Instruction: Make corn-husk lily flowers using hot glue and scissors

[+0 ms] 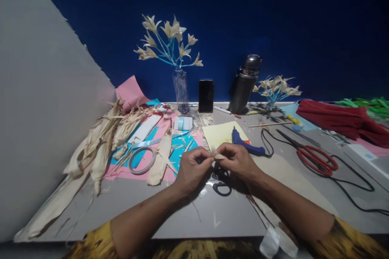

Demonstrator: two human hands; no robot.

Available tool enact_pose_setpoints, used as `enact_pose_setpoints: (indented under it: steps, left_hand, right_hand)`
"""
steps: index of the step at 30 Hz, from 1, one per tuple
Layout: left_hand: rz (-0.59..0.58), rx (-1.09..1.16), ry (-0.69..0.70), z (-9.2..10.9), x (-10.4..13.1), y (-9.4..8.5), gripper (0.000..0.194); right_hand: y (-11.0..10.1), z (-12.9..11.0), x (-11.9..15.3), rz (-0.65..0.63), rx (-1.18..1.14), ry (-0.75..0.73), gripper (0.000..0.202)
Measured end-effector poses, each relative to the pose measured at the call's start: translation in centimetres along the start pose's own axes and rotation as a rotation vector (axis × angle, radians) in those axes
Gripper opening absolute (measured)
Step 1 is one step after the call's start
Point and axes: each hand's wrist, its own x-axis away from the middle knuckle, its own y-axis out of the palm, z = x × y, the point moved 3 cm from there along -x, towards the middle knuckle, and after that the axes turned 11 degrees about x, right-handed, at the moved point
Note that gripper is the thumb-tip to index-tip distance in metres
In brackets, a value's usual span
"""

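Between the fingertips of both my hands is a small pale piece of corn husk [217, 155], partly hidden by the fingers. My left hand [194, 166] pinches it from the left, and my right hand [238, 161] pinches it from the right. Just under them lie black-handled scissors [223, 188] on the table. A blue glue gun [247, 142] rests beyond my right hand, on a yellow sheet [217, 131]. To the left of my left hand are a roll of tape [142, 161] and a flat strip of husk [161, 158].
Dried corn husks [105, 141] are heaped at the left over pink and blue paper. Husk flowers stand in a clear bottle [181, 91] near a phone [206, 96] and a flask [245, 85]. Large red-handled scissors [316, 160], a black cord and a red cloth [343, 119] lie right.
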Motion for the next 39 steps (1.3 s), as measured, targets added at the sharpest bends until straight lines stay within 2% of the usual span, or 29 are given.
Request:
enact_pose_setpoints:
  steps: [7, 11, 18, 29, 34, 39]
  left_hand:
    - [-0.057, 0.221, -0.172, -1.1, -0.5, -0.4, 0.008]
    - [-0.058, 0.264, -0.196, -1.2, -0.6, -0.5, 0.009]
    - [-0.071, 0.380, -0.257, -0.9, -0.3, -0.1, 0.009]
    - [-0.108, 0.540, -0.433, -1.5, -0.1, 0.3, 0.016]
    - [-0.095, 0.487, -0.422, -1.8, -0.2, 0.2, 0.013]
    - [-0.064, 0.381, -0.278, -1.4, -0.3, 0.1, 0.013]
  right_hand:
    - [-0.1, 0.3, 0.1, 0.029, -0.126, 0.023, 0.010]
    - [0.0, 0.4, 0.1, 0.034, -0.184, 0.046, 0.013]
    - [-0.1, 0.3, 0.1, 0.022, -0.172, 0.026, 0.014]
    - [0.2, 0.7, 0.2, 0.004, -0.174, 0.034, 0.010]
    - [0.4, 0.7, 0.1, -0.021, -0.185, 0.036, 0.013]
    - [0.5, 0.6, 0.0, 0.002, -0.193, 0.026, 0.019]
